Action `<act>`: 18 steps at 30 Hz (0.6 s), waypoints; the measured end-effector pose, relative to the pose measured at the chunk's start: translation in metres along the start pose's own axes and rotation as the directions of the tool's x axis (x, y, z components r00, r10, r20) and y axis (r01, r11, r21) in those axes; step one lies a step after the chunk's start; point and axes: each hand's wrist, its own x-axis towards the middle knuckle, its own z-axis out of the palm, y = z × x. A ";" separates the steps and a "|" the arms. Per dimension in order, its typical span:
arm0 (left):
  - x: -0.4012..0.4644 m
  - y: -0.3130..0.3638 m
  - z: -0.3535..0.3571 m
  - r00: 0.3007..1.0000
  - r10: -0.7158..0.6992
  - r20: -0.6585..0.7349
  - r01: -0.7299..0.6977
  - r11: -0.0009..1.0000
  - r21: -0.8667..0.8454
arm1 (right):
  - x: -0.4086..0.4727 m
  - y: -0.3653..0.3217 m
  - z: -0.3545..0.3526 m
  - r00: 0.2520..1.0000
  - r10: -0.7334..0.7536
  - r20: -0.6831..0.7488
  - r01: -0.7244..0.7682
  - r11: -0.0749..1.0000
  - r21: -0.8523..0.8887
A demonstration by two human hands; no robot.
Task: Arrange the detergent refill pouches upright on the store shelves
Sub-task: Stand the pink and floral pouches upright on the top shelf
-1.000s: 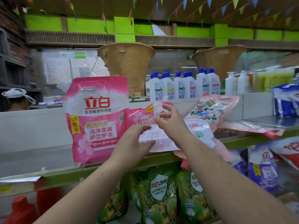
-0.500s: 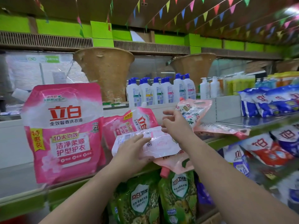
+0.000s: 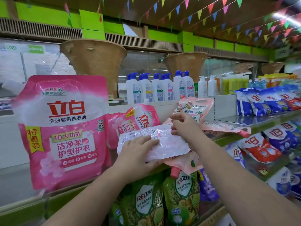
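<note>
A large pink detergent refill pouch (image 3: 65, 131) stands upright on the green-edged shelf (image 3: 228, 139) at the left. A second pink pouch (image 3: 136, 121) leans tilted behind my hands. I hold a pale pink pouch (image 3: 164, 142) lying flat, back side up, over the shelf edge. My left hand (image 3: 138, 152) grips its near left end. My right hand (image 3: 184, 123) pinches its far top edge. A light pink floral pouch (image 3: 193, 108) lies slanted just behind my right hand, and another (image 3: 224, 128) lies flat to the right. A pouch with a red cap (image 3: 180, 163) hangs under the held one.
Green pouches (image 3: 162, 198) fill the shelf below. Blue and red pouches (image 3: 267, 144) stand at the right on both levels. White bottles with blue pumps (image 3: 159, 87) line the far side behind a white divider. Two woven baskets (image 3: 94, 57) sit above.
The pale pouch has tipped from a raised, tilted pose down to lying flat across the shelf edge. Both hands stayed on it. My view has shifted to the right.
</note>
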 end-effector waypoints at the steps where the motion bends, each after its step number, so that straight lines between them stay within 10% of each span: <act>1: 0.000 -0.003 0.001 1.000 0.010 -0.005 -0.010 1.000 0.002 | 0.000 -0.001 0.003 1.000 -0.010 -0.002 0.010 1.000 -0.009; 18: -0.001 -0.003 0.013 0.997 -0.015 -0.081 0.030 0.983 0.182 | 0.034 -0.024 0.038 0.976 0.027 0.214 0.001 0.991 -0.133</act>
